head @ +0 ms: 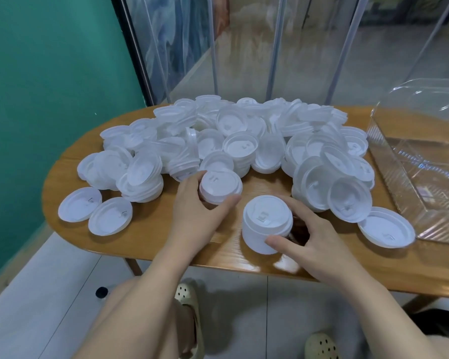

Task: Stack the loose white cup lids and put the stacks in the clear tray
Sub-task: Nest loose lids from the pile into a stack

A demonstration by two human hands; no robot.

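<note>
A short stack of white lids (267, 226) stands upright near the front edge of the wooden table (145, 229), and the right hand (314, 237) curls round its right side — thumb pressed on the lower front wall, fingers wrapped behind. Just to its left and a little farther back, the left hand (192, 206) grips a second, lower stack (219, 186), thumb at the near rim and fingers round the far left side. The 2 stacks sit close together but apart.

Behind both hands a big heap of loose lids (231, 136) sprawls across the middle of the table, far too many and too overlapped to count. 2 single lids (95, 212) lie flat at the left front, touching each other, and 1 more lid (386, 226) lies flat at the right, its edge against the near corner of the clear tray (410, 182). The tray rests on the right end of the table, well right of the right hand.

The table is oval, with a glossy tan wood grain. A teal wall (49, 73) rises on the left, clear panels with pale frames stand behind, and the floor (49, 294) below is light grey (2 cream perforated clogs (189, 314) show under the table edge).
</note>
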